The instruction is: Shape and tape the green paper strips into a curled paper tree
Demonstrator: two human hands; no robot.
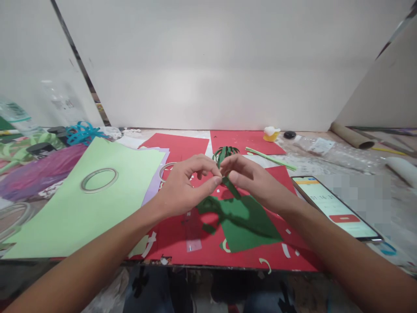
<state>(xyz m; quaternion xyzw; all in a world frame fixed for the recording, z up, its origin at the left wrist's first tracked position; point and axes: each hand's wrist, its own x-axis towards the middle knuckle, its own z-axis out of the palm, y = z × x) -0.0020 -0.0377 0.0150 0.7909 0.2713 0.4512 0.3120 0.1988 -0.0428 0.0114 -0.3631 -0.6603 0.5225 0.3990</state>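
My left hand (192,178) and my right hand (254,176) meet fingertip to fingertip over the table. Both are pinched on a dark green paper strip (232,188), which hangs down below the right fingertips. Just behind the fingers is a dark green bundle of curled paper strips (226,152); whether it joins the strip is hidden by my fingers. Beneath the hands, a green paper sheet (250,226) lies on red paper (208,254). A clear piece of tape or plastic (193,237) lies on the red paper, left of the green sheet.
Light green paper (124,195) at left bears a tape roll (99,191). A phone (339,208) showing a timer lies at right. Behind stand a yellow tub (271,135) and a cardboard tube (352,135). Blue curled strips (83,132) and plastic bottles (16,115) crowd the left back. A white panel (208,65) rises behind.
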